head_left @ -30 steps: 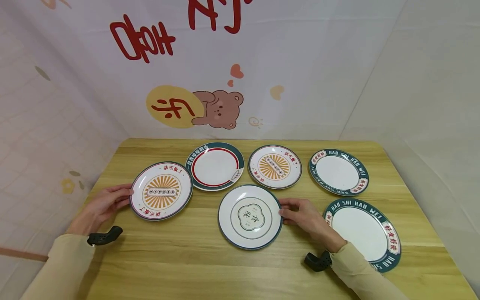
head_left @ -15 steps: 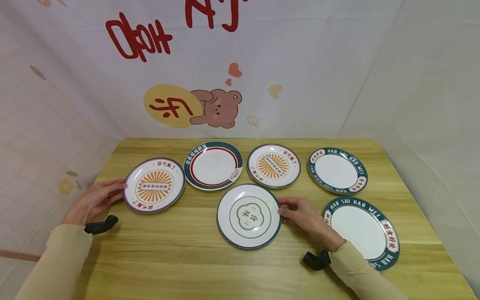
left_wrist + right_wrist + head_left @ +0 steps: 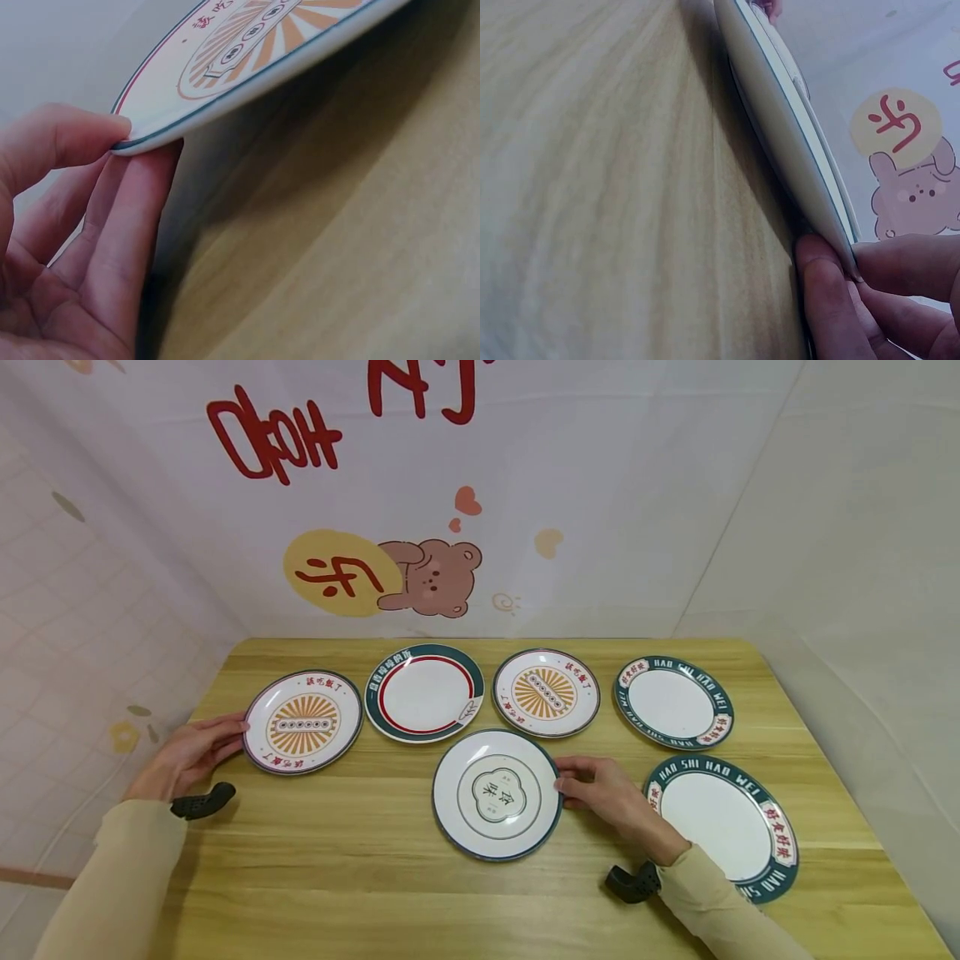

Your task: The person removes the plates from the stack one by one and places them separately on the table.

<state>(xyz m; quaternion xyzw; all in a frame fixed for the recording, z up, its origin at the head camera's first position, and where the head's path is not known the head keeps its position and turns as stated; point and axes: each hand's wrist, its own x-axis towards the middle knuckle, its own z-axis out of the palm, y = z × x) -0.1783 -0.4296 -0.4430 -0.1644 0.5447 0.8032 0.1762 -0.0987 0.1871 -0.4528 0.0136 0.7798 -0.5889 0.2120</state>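
Observation:
My left hand [image 3: 186, 758] pinches the left rim of a white plate [image 3: 303, 722] with an orange sunburst print. In the left wrist view the thumb [image 3: 79, 135] lies on top of the rim with fingers underneath, and a shadow shows below the plate's edge. At the middle of the table, my right hand [image 3: 607, 795] pinches the right rim of a white plate [image 3: 457, 793] with a blue edge and a flower-shaped emblem. In the right wrist view that plate [image 3: 787, 142] is seen edge-on, fingers on both sides of its rim.
A green-rimmed plate with a red ring [image 3: 424, 693] and a second sunburst plate [image 3: 546, 692] lie at the back of the wooden table [image 3: 360, 893]. Two green-rimmed lettered plates, a smaller one [image 3: 675, 702] and a larger one [image 3: 716, 822], lie at right. A printed backdrop [image 3: 600, 485] stands behind.
My left hand has moved left and slightly back with the sunburst plate, which has come away from overlapping the red-ringed plate. My right hand and its plate have stayed nearly still.

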